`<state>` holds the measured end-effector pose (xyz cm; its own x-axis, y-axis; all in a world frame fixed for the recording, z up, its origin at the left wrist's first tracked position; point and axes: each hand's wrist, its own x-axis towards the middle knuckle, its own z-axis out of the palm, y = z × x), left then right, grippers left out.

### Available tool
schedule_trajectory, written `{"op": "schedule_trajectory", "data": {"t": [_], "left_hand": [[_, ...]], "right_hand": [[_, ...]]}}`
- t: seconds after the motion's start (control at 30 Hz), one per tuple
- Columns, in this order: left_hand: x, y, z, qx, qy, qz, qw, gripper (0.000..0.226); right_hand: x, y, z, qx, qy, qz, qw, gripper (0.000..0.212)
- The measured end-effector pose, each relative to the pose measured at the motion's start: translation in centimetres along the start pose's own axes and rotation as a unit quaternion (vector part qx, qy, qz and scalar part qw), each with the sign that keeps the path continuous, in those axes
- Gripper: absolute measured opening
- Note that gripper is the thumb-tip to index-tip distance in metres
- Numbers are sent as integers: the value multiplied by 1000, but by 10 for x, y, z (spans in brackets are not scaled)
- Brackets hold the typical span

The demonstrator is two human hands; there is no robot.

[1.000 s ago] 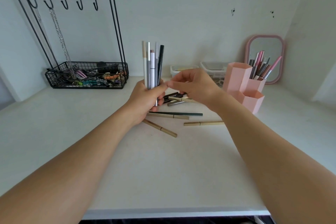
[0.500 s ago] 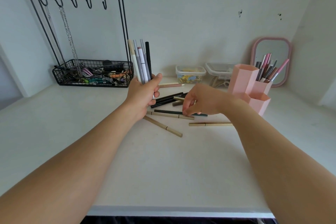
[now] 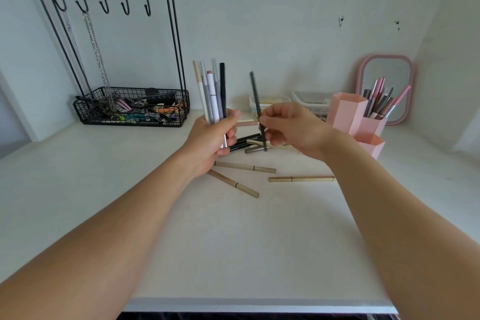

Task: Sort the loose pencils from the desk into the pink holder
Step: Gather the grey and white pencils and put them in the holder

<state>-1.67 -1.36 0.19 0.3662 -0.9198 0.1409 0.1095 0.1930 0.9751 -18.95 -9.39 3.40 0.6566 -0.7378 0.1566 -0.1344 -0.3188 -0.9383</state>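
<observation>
A bunch of pencils (image 3: 211, 93) is held upright in the left hand (image 3: 213, 138). 1 dark pencil (image 3: 257, 109) is pinched by the right hand (image 3: 291, 127). More loose pencils (image 3: 244, 167) are left on the table (image 3: 233, 241). The pink holder (image 3: 355, 122) is kept at the right. The bunch could be dropped if the grip is loosened.

Held bundle (image 3: 211, 93): white, grey, black pencils, upright, gripped in left hand (image 3: 213, 138).
Dark pencil (image 3: 257, 109): near upright, pinched in right hand (image 3: 291, 130).
Gold pencils (image 3: 301, 179): three, flat on desk.
Pink holder (image 3: 348, 112): hexagonal compartments, rear one holding pencils.
</observation>
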Motion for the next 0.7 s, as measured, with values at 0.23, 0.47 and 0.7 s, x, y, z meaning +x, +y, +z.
{"op": "schedule_trajectory", "data": {"t": [0.23, 0.47, 0.7], "left_hand": [[-6, -2, 8, 45, -55, -18, 997, 20], [-6, -4, 9, 116, -35, 6, 993, 16], [2, 1, 0, 39, 59, 11, 997, 8]], "right_hand": [[5, 3, 24, 132, 56, -56, 988, 8], [8, 12, 28, 103, 63, 2, 993, 18], [13, 32, 7, -340, 103, 8, 935, 15]]}}
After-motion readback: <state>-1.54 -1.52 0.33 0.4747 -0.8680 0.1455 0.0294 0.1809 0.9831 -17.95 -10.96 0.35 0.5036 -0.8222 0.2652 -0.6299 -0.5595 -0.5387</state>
